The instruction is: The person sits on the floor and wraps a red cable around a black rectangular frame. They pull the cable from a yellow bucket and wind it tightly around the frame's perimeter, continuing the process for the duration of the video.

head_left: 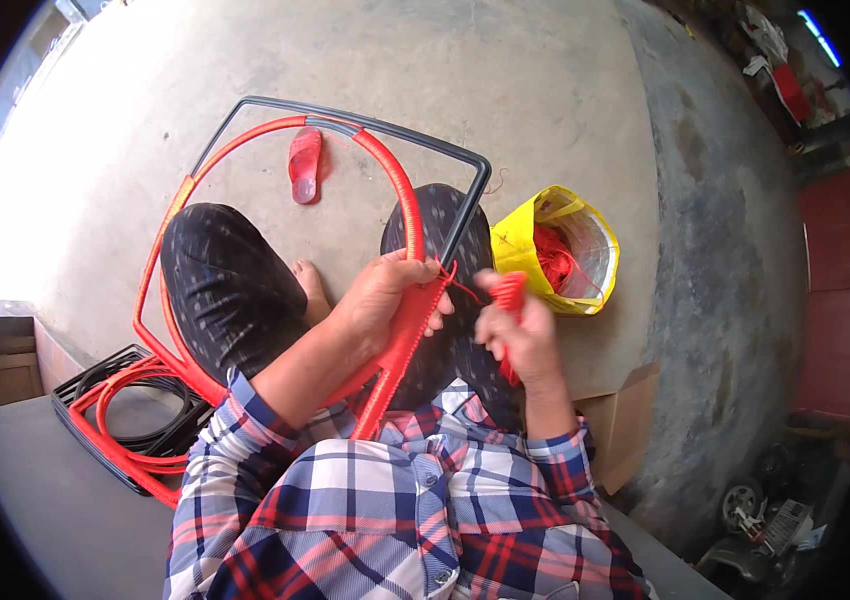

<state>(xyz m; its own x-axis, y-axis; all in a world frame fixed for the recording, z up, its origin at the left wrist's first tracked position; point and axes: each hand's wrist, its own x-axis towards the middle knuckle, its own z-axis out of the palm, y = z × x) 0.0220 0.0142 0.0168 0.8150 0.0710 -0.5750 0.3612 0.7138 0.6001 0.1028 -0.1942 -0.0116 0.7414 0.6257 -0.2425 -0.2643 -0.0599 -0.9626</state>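
Fingers [415,268] of the left hand [390,295] are curled closed around the red hoop [245,140], gripped where its red cord wrapping [413,215] ends. A small bundle of red cord [509,290] is pinched in the closed right hand [517,335], and a short strand is stretched between the two hands. The hoop is seen leaning across the knees, lying against a dark grey frame [365,118]. A yellow bag [557,250] holding more red cord stands just beside the right knee. A red sandal [304,165] lies on the concrete floor [545,100] inside the hoop. Further frames [130,420] are stacked at the lower left.
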